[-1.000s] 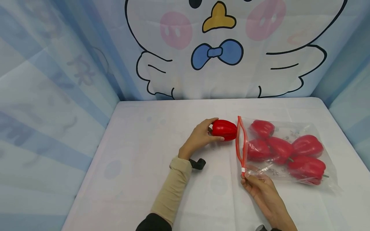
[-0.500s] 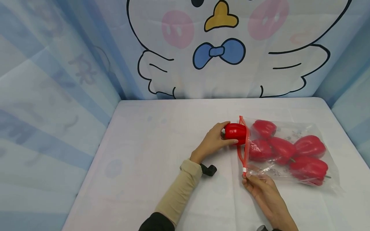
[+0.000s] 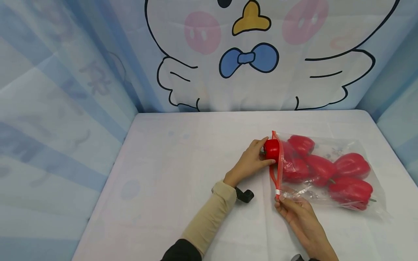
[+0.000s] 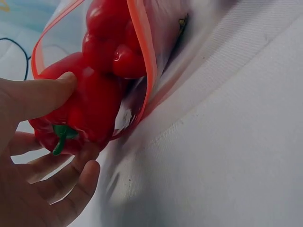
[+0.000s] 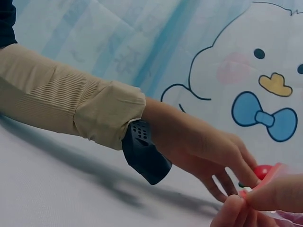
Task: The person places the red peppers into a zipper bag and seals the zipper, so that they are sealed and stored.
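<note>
A red bell pepper [image 4: 87, 106] with a green stem lies halfway through the mouth of a clear zip bag [image 3: 346, 145]. My left hand [image 3: 249, 161] grips its stem end, thumb on one side and fingers beneath, as the left wrist view shows. The bag's orange-red zip edge [image 4: 147, 47] loops around the pepper. Inside the bag lie several other red bell peppers [image 3: 351, 166]. At the near corner of the mouth my right hand [image 3: 302, 217] pinches the zip edge by its white slider [image 3: 278, 192] between thumb and fingers.
The bag lies flat on the right half of a white-covered table [image 3: 183, 174]. Behind the table hangs a curtain [image 3: 248, 90] with a cartoon bird, and blue-and-white curtains [image 3: 65, 127] close in the sides. A black wrist device [image 5: 144, 151] sticks out below the left cuff.
My left hand has moved right and pushed the pepper from outside the bag to partly inside its mouth. The right hand has kept its pinch on the zip edge.
</note>
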`<state>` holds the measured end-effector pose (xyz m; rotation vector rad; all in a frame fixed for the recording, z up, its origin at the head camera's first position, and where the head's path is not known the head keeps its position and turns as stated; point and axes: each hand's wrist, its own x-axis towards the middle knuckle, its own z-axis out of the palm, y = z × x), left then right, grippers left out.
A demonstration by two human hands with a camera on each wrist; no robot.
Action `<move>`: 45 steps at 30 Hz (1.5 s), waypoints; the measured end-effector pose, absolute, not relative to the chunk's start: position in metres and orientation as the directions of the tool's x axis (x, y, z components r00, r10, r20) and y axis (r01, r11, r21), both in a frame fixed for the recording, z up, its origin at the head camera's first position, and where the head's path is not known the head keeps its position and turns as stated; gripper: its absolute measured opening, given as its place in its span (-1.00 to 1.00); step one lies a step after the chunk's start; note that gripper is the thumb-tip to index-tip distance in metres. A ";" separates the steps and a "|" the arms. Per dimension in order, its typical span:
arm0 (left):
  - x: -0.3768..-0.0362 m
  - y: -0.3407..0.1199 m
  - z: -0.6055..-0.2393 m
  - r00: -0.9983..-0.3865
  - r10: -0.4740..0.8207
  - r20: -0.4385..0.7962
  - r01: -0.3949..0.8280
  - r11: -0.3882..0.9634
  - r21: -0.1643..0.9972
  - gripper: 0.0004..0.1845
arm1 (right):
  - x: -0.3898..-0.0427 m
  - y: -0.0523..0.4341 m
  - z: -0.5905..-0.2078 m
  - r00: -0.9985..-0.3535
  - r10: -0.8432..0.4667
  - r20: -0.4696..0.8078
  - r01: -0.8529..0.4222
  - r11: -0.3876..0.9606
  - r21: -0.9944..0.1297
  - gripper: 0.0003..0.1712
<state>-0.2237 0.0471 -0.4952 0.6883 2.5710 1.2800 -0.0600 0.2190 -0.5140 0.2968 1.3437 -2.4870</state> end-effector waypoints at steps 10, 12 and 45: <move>-0.230 0.060 -0.500 -0.880 0.470 0.065 0.314 0.474 0.823 -0.13 | -0.061 0.221 -0.514 -0.925 -0.123 -0.359 0.371 -0.494 -0.786 -0.76; -0.230 0.064 -0.501 -0.880 0.470 0.068 0.316 0.473 0.823 -0.13 | -0.062 0.221 -0.514 -0.920 -0.112 -0.376 0.380 -0.486 -0.787 -0.77; -0.233 0.068 -0.507 -0.746 0.665 0.031 0.379 0.386 0.841 -0.20 | -0.059 0.218 -0.510 -0.888 -0.075 -0.453 0.432 -0.470 -0.770 -0.84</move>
